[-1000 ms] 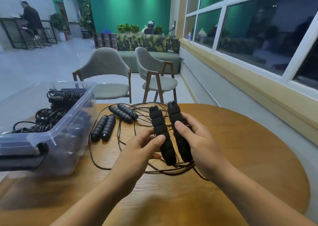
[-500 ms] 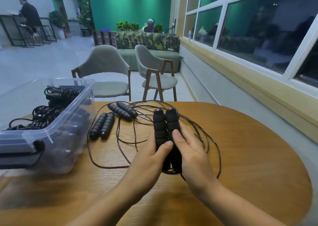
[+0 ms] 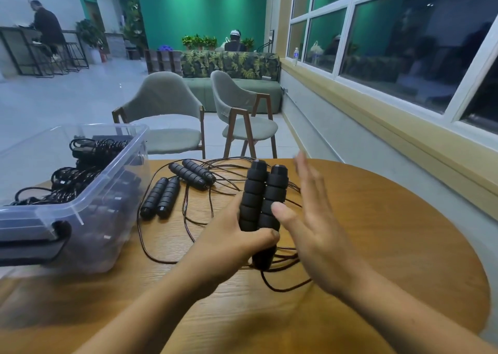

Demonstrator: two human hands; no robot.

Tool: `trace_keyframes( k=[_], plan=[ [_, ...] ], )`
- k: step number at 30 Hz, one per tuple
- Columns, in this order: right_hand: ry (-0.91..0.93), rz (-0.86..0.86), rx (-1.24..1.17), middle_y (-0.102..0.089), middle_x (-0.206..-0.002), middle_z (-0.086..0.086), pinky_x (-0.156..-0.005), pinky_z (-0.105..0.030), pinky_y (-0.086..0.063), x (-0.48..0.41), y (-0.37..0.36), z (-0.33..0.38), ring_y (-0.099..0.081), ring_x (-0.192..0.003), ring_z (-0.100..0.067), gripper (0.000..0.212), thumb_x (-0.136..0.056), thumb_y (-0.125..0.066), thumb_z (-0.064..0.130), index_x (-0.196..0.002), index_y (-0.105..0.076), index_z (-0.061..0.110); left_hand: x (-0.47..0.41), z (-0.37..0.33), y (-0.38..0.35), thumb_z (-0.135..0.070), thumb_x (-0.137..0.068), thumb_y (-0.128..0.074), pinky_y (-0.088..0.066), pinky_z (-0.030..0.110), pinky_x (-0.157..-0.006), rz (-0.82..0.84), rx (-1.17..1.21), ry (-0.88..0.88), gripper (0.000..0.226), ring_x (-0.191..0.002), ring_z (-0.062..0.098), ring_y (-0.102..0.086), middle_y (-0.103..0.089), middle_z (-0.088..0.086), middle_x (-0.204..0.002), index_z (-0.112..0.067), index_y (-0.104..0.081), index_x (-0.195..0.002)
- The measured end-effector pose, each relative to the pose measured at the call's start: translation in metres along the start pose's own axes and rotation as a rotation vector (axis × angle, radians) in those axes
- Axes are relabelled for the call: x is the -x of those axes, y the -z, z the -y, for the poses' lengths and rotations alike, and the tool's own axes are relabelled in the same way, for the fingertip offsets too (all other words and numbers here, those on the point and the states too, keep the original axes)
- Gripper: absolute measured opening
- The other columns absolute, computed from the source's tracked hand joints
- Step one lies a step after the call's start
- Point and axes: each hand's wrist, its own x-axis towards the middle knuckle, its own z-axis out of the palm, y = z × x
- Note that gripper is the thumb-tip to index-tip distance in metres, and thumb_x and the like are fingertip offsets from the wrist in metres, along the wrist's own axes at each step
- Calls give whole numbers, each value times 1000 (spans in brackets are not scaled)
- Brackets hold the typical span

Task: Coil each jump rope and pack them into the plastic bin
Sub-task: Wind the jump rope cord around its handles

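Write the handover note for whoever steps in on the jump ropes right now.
Left hand: gripping the pair of black foam jump-rope handles side by side, upright above the round wooden table.
Right hand: open, fingers spread, beside the handles, holding nothing.
That rope's thin dark cord lies loose on the table, not coiled.
Two more uncoiled ropes lie on the table: one handle pair next to the clear plastic bin, another handle pair behind it, cords tangled.
Done: several coiled ropes are in the bin.
Left: coil the held rope, then the other two, and pack all three.
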Motion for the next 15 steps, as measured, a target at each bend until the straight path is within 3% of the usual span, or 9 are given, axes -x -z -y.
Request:
trace_keyframes(
  k=[2,5,8,10,13,15],
  plan=[
    [251,14,260,-8,-177,16,-132,-51,-16,-8,23,-3,-4,-164,-4,98,-95,-62,28,-172,-1,31,-1,-1,9,-24,-80,-83,-64,45,-86,45,-66,27,40,-96,26,-74,-73,2,-99,-45,-64,-108],
    [566,139,708,-19,-177,-6,-132,-52,-19,-19,37,-13,-8,-166,-25,112,-76,-76,18,-172,-17,21,0,-4,17,-16,-82,-81,-57,23,-68,163,-157,63,42,-81,11,-71,-73,-3,-93,-37,-62,-114],
    [622,280,912,-18,-178,-9,-135,-46,-8,-15,25,-28,-3,-167,-28,113,-78,-80,19,-172,-18,21,1,-7,19,-14,-82,-78,-48,15,-61,265,-301,73,38,-71,1,-62,-67,-13,-80,-34,-59,-109],
    [636,315,964,-24,-176,-10,-135,-43,-2,-6,11,-36,-9,-166,-28,106,-81,-78,19,-171,-22,18,2,-5,16,-17,-81,-77,-45,17,-59,313,-395,91,31,-65,2,-55,-61,-9,-75,-30,-58,-102],
    [674,295,990,-45,-163,-10,-135,-41,-2,1,-3,-42,-28,-159,-30,82,-88,-71,19,-163,-38,11,3,0,8,-20,-78,-75,-40,25,-56,380,-503,105,22,-60,8,-45,-52,-5,-70,-18,-57,-92],
    [662,267,967,-57,-146,-9,-133,-41,-14,3,-8,-45,-45,-144,-30,67,-91,-69,20,-154,-49,9,2,2,2,-23,-77,-75,-38,28,-55,399,-559,104,26,-60,9,-42,-49,-2,-71,-12,-57,-92]
  ],
)
